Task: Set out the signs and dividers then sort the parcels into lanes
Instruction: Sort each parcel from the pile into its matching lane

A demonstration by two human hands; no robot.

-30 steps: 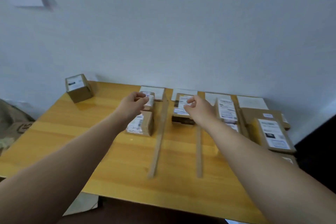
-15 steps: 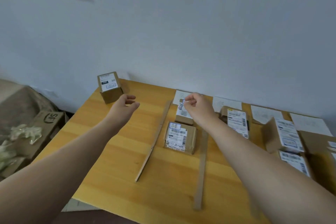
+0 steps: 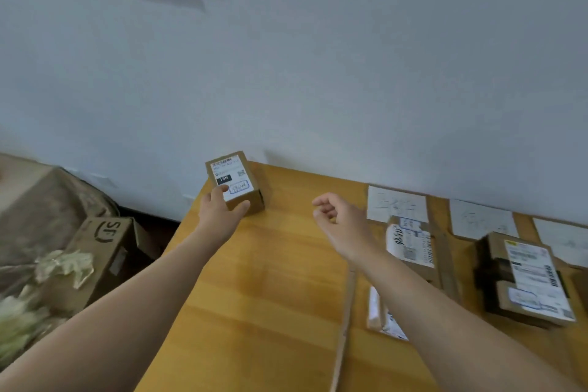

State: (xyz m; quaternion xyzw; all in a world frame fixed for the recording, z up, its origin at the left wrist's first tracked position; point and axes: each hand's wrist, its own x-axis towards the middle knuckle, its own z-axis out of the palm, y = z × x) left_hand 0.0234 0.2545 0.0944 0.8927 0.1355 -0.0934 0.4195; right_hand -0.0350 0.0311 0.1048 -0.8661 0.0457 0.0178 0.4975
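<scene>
The small parcel (image 3: pixel 234 175) sits alone at the far-left corner of the table (image 3: pixel 270 280), label up, its long axis running away from the person toward the wall, the near end swung slightly right. It lies straight ahead of the left hand (image 3: pixel 219 216), the nearer of the 2, which grips that near end, thumb on the right side and fingers on the left edge. The right hand (image 3: pixel 340 219) hovers loosely curled and holding nothing, between the parcel and the lanes, so the carry probably goes rightward past the first divider (image 3: pixel 345 312).
</scene>
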